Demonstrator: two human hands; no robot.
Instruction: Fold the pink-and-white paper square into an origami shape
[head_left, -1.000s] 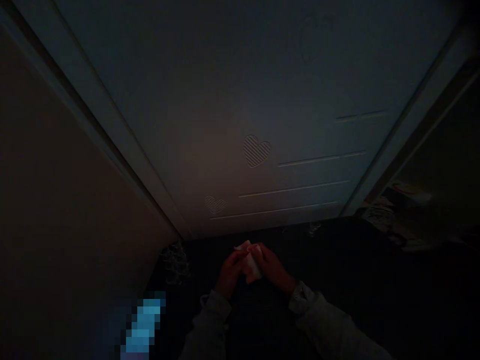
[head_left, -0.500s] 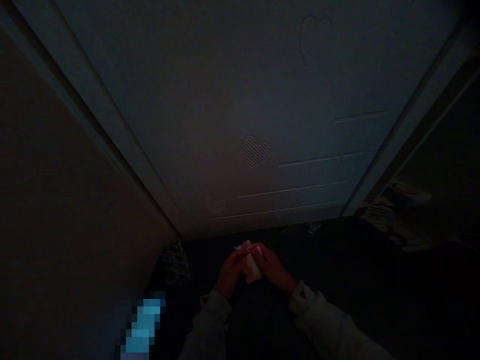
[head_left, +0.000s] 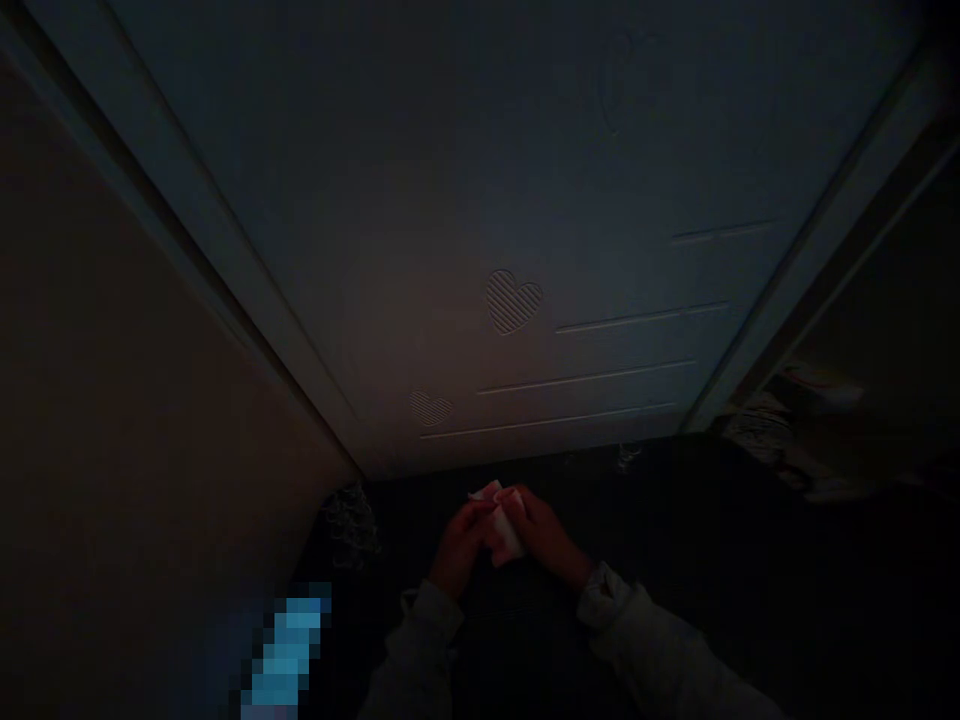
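The scene is very dark. My left hand (head_left: 455, 550) and my right hand (head_left: 547, 538) meet low in the middle of the view, over a dark surface. Both have their fingers closed on a small pale folded piece (head_left: 501, 520), paper or cloth, held between them. Its top edge pokes up above my fingertips. Light sleeves cover both my wrists.
A pale panel with embossed hearts (head_left: 513, 301) and thin raised lines rises behind my hands. A beige wall (head_left: 112, 450) fills the left. A small crumpled clear thing (head_left: 351, 525) lies left of my hands. A dim pile of stuff (head_left: 795, 420) sits at the right.
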